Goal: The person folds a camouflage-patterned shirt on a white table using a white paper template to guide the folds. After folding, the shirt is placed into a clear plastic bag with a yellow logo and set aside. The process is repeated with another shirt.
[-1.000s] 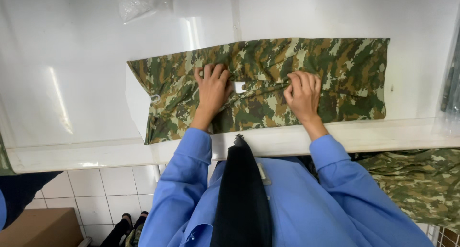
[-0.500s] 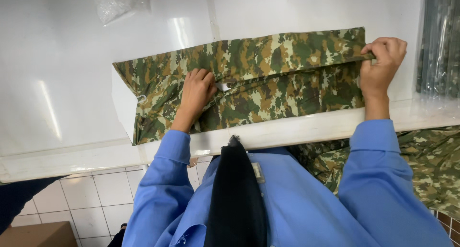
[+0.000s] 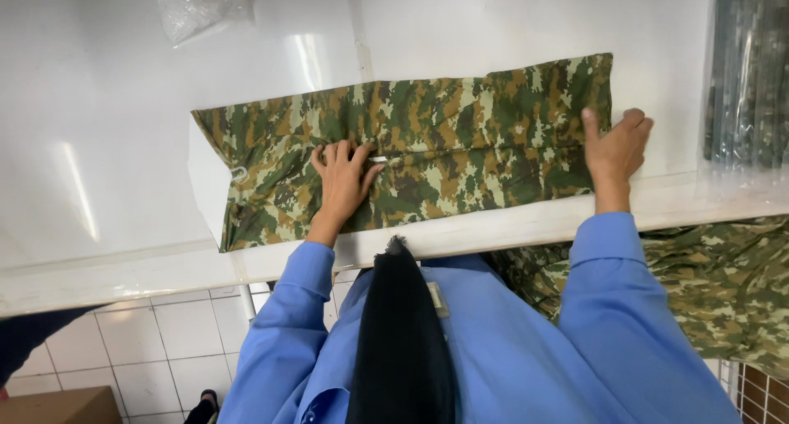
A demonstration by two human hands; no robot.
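A folded camouflage garment [image 3: 460,136] in green, brown and tan lies flat across the white table [image 3: 123,145]. My left hand [image 3: 343,180] presses palm down on its middle, fingers spread, beside a small white tag. My right hand [image 3: 615,149] rests at the garment's right edge, fingers partly curled against the cloth; whether it pinches the edge I cannot tell. Both arms wear blue sleeves.
A crumpled clear plastic bag [image 3: 201,9] lies at the table's far left. Plastic-wrapped dark items [image 3: 748,79] stand at the right. More camouflage cloth [image 3: 715,284] hangs below the table's front edge at my right. White floor tiles [image 3: 156,350] and a cardboard box [image 3: 57,406] show below.
My right hand slid from the garment's middle out to its right edge, then dropped slightly lower along it. My left hand stayed pressing the middle.
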